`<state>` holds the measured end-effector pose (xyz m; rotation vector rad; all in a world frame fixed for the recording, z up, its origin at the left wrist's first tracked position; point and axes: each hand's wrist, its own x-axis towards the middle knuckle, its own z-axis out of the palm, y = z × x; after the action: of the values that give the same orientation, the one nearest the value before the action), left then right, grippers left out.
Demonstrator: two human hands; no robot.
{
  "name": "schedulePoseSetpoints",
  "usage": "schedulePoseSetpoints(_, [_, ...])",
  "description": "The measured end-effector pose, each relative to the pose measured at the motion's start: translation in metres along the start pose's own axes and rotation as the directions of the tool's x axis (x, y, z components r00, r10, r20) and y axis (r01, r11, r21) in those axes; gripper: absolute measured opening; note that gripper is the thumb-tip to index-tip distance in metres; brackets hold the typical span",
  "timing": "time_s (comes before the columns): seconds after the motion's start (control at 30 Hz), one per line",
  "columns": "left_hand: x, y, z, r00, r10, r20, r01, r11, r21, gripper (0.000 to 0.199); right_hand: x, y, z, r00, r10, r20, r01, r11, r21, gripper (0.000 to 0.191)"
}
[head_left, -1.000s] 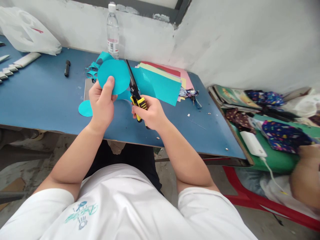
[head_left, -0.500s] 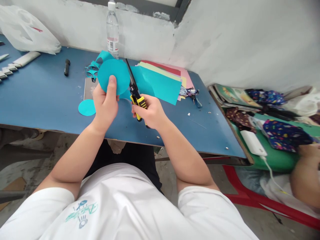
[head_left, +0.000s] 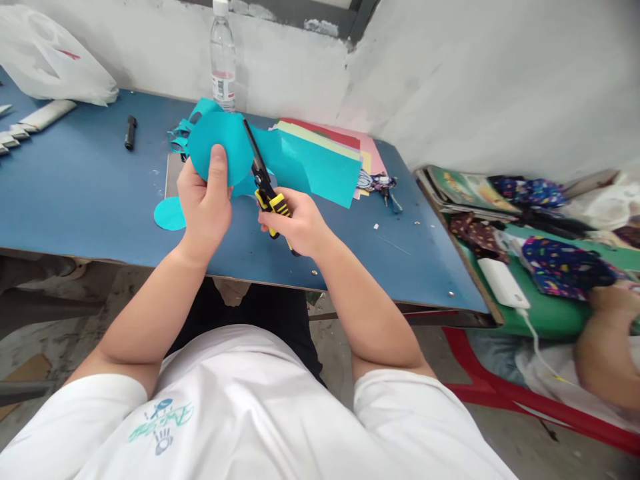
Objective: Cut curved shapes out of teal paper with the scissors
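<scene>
My left hand pinches a turquoise paper circle, thumb on its face and fingers hidden behind. In my right hand is a pair of scissors with yellow-and-black handles. Their dark blades point up and lie along the circle's right edge; I cannot tell whether they touch the paper. A second turquoise paper circle rests on the table, left of my left wrist. Behind the held circle are curled turquoise paper scraps and a larger turquoise sheet.
The blue table meets the wall. At its back stand a plastic bottle and a white plastic bag. A black marker lies left, coloured paper sheets right. Beside a white power bank is another person's arm.
The paper circle in my left hand has turned a little and moved slightly left, with the scissors following beside its edge. At far right the other person's hand has shifted slightly.
</scene>
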<state>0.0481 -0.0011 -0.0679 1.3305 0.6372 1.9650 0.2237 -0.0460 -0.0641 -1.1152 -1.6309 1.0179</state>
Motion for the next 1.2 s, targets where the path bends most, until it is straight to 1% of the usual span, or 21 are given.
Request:
schedulePoseSetpoints(0.1, [0.0,-0.003,-0.002,1.0,0.011,-0.01,-0.011,0.999,0.05,0.066,0.001,0.001,0.0,1.0,-0.004,0.003,0.004,1.0,0.013,0.025])
schedulePoseSetpoints(0.2, [-0.002,-0.002,-0.002,1.0,-0.002,-0.022,0.003,0.998,0.058,0.06,0.001,0.001,0.0,1.0,-0.01,-0.004,0.01,1.0,0.03,0.025])
schedulePoseSetpoints(0.3, [-0.004,0.001,0.0,1.0,0.004,-0.008,-0.004,1.0,0.012,0.055,0.001,0.0,0.0,1.0,-0.012,-0.01,0.012,0.999,0.041,0.023])
schedulePoseSetpoints(0.37, [-0.003,0.0,0.002,1.0,0.016,0.004,-0.016,1.0,-0.022,0.055,0.0,0.0,0.0,1.0,-0.011,-0.012,0.011,0.999,0.039,0.022])
schedulePoseSetpoints(0.57, [0.005,-0.021,-0.001,1.0,0.019,0.004,-0.018,0.993,-0.113,0.054,0.0,0.0,0.0,1.0,-0.017,-0.026,0.017,1.0,-0.001,0.018])
schedulePoseSetpoints(0.63, [0.005,-0.024,-0.002,0.999,0.026,0.019,-0.023,0.988,-0.153,0.05,0.0,0.001,0.001,0.999,-0.019,-0.03,0.019,1.0,-0.015,0.017])
schedulePoseSetpoints(0.73, [0.004,-0.021,-0.001,0.999,-0.022,0.036,0.028,0.984,-0.174,0.045,0.0,0.002,0.002,0.999,-0.019,-0.039,0.018,1.0,-0.024,0.018])
schedulePoseSetpoints(0.87, [0.004,-0.017,0.001,0.995,-0.096,0.019,0.097,0.976,-0.194,0.043,-0.001,0.004,0.002,0.999,-0.021,-0.039,0.02,1.0,-0.009,0.019])
schedulePoseSetpoints(0.97, [0.003,-0.013,0.003,0.99,-0.141,0.027,0.144,0.973,-0.182,0.042,-0.001,0.003,0.002,0.999,-0.027,-0.031,0.026,1.0,-0.016,0.017])
schedulePoseSetpoints(1.1, [0.001,-0.005,0.004,0.987,-0.147,0.062,0.153,0.981,-0.123,0.05,-0.002,0.001,0.003,0.999,-0.04,-0.034,0.039,0.999,-0.025,0.016])
schedulePoseSetpoints(1.2, [0.001,-0.004,0.004,0.986,-0.145,0.082,0.152,0.984,-0.089,0.054,-0.001,0.002,0.003,0.998,-0.048,-0.045,0.048,0.999,0.0,0.018])
